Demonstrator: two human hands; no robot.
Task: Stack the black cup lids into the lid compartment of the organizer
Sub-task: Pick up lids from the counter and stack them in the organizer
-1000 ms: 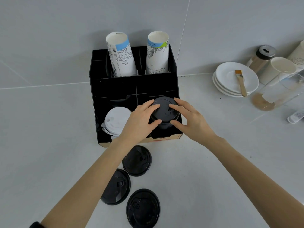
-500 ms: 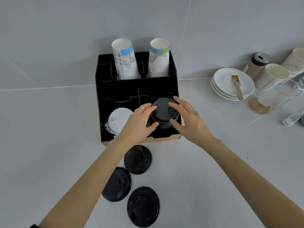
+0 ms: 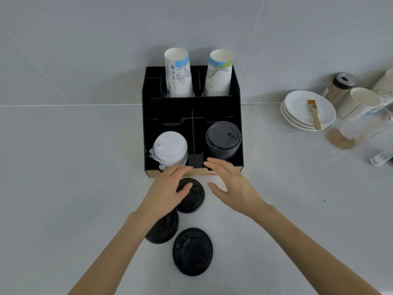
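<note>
While both hands empty, fingers spread: left hand [image 3: 168, 192] over nearest loose lid [image 3: 192, 198], right hand [image 3: 231, 184] beside. Pinch rim, lift flat, seat square on black stack [image 3: 223, 140] in organizer [image 3: 148, 133] right front compartment. Two more lids [image 3: 163, 228] [image 3: 192, 251] wait on counter.

A stack of black lids [image 3: 223, 139] stands upright in the front right compartment of the black organizer [image 3: 192, 107]. Three more black lids lie flat on the worktop just in front of the organizer: one nearest it [image 3: 194, 199], one further out to the left [image 3: 164, 229], one furthest out [image 3: 192, 251].
</note>
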